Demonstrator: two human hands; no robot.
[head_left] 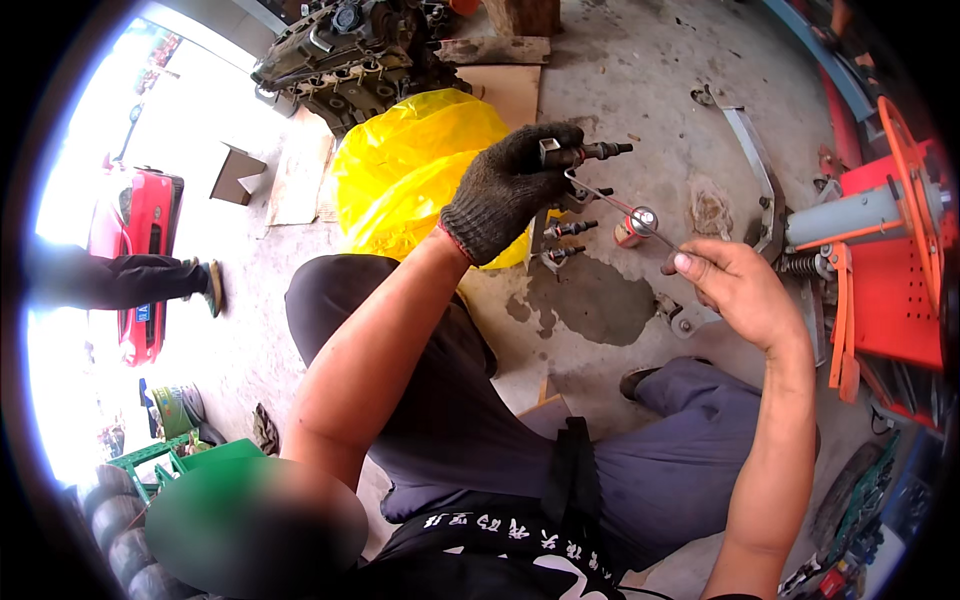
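Observation:
My left hand [510, 185], in a dark knit glove, is closed around a fuel rail with several dark injectors sticking out to the right. The top injector [605, 151] shows just past the gloved fingers, and lower ones [570, 228] hang below the hand. My bare right hand [735, 285] pinches a thin metal hook tool [640, 222] between thumb and fingers. Its bent end reaches up to the rail near the top injector; whether it touches cannot be made out. A red and white drink can [630, 232] stands on the floor behind the tool.
Yellow plastic sheeting [400, 165] lies beyond my left arm, before an engine [345, 55]. Cardboard [300, 170] and a wet patch [595, 305] mark the floor. A red machine [890, 260] stands right. At left are another person's leg [150, 280] and a red car [150, 215].

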